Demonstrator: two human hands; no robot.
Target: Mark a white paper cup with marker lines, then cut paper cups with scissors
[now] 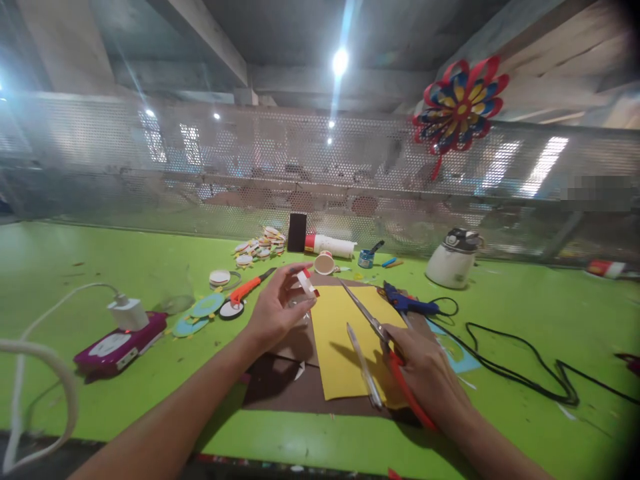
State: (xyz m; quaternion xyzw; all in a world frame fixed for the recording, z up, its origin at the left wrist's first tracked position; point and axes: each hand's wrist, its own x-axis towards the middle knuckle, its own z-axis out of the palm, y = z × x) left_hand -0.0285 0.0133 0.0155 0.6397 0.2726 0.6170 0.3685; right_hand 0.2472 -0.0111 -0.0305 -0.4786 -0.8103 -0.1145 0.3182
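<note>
- So a small white-and-red paper piece (307, 284) is held up in the left hand (283, 301), pinched between thumb and fingers just past the upper left edge of the yellow sheet (333, 357).
- Red-handled scissors (367, 311) are gripped in the right hand (425, 360), fingers wrapped around the handles, blades pointed forward and a bit left over the same sheet.
- A slim pale pen (363, 363) is laid on the yellow, just left of the right hand. Brown card (277, 387) is partly covered by the sheet.
- A blue glue gun (410, 303) is parked near the sheet's far right corner, black cable trailing off to the right.
- Left of the left hand, an orange-handled tool (246, 289) and pale blue discs (207, 307) are scattered around.
- Further back, a paper cup (325, 264) is tipped on its side, with a dark phone-like slab (297, 233) stood upright behind it.
- A white plug (127, 315) is stuck into a purple power strip (115, 347) at far left.
- Pretty much everything's been spread over a green table (525, 300).
</note>
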